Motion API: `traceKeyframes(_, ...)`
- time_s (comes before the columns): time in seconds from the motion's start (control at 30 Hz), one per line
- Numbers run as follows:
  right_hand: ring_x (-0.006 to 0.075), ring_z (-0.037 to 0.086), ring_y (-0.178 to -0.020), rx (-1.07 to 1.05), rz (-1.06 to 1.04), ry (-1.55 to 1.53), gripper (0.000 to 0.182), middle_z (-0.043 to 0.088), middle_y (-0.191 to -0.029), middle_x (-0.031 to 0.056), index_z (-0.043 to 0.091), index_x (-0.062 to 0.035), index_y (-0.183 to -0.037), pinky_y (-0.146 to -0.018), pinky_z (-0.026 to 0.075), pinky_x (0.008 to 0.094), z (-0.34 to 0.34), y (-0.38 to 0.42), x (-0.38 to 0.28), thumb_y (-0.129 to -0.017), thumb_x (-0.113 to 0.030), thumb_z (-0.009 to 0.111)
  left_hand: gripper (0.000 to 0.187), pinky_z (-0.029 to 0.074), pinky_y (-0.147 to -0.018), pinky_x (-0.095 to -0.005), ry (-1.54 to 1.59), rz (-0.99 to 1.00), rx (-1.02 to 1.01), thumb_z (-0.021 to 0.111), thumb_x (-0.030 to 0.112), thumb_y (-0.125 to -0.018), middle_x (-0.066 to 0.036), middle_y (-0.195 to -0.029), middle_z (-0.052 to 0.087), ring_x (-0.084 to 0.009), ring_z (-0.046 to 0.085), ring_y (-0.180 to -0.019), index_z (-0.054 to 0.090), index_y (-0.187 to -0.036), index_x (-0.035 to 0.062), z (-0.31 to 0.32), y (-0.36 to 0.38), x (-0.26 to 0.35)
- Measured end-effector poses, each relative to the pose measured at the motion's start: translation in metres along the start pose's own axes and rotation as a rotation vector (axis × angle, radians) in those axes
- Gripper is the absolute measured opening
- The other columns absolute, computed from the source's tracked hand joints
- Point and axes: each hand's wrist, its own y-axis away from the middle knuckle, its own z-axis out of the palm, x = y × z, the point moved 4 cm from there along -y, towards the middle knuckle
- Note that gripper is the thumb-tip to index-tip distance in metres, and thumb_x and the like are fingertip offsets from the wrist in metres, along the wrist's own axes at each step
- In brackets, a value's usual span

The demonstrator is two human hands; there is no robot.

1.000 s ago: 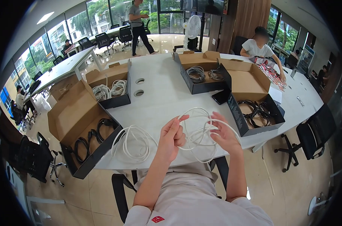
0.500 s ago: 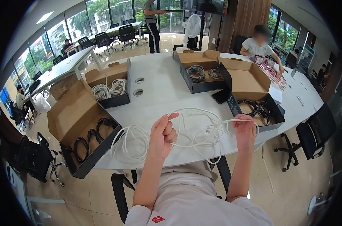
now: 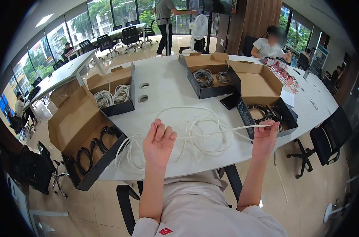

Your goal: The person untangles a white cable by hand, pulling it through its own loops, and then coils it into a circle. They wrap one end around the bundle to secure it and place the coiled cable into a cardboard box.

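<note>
A long white cable (image 3: 205, 135) lies in loose loops on the white table (image 3: 163, 83), with one stretch held up between my two hands. My left hand (image 3: 159, 144) is closed around the cable at the centre, fingers curled. At the right, my right hand (image 3: 265, 136) pinches the same cable in front of an open box (image 3: 248, 118) of black cables. More cable loops lie left of my left hand, beside another open box (image 3: 93, 179) holding black cables.
Two farther open boxes (image 3: 122, 107) (image 3: 211, 92) hold white and grey cables. A black phone (image 3: 229, 101) lies between the right boxes. One person (image 3: 268, 49) sits at the far right by red packets (image 3: 282, 75); another person (image 3: 163, 23) stands near a white fan (image 3: 199, 27).
My hands have moved apart, the left one leftward and the right one slightly rightward, drawing the cable straighter between them. The standing person has shifted right, and the seated person's hand has lifted.
</note>
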Motion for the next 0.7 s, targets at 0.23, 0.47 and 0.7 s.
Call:
traceKeyframes(0.23,0.0104,0.040,-0.064,0.089,0.069,-0.058,0.028,0.047,-0.073,-0.0019,0.051,-0.0106,-0.083,-0.064,0.035,0.0253,-0.007,0.000,0.008,-0.101,-0.031,0.044,0.024,0.034,-0.078,-0.0315,0.315,0.059,0.070,0.059,0.017,-0.086,0.002,-0.064,0.039,-0.0129,0.039,-0.071,0.045,-0.067,0.0117,0.010,-0.002,0.002)
traceKeyframes(0.47,0.0111,0.041,-0.060,0.064,0.286,0.135,0.027,0.044,-0.069,-0.0012,0.048,-0.0096,-0.079,-0.060,0.036,0.0286,-0.010,0.001,0.024,-0.099,-0.027,0.043,0.041,0.029,-0.069,-0.0296,0.201,0.110,0.024,0.056,0.019,-0.089,0.002,-0.058,0.031,-0.0109,0.030,-0.059,0.033,-0.056,0.0134,0.000,-0.001,0.018)
traceKeyframes(0.7,0.0107,0.038,-0.047,-0.045,0.617,0.786,0.029,0.040,-0.056,-0.0021,0.051,-0.0061,-0.067,-0.050,0.036,0.0301,-0.025,0.011,0.032,-0.090,-0.023,0.052,0.045,0.024,-0.062,-0.0301,0.088,0.266,-0.019,0.050,0.021,-0.091,0.002,-0.053,0.019,-0.0117,0.020,-0.053,0.022,-0.056,0.0132,-0.002,-0.001,0.037)
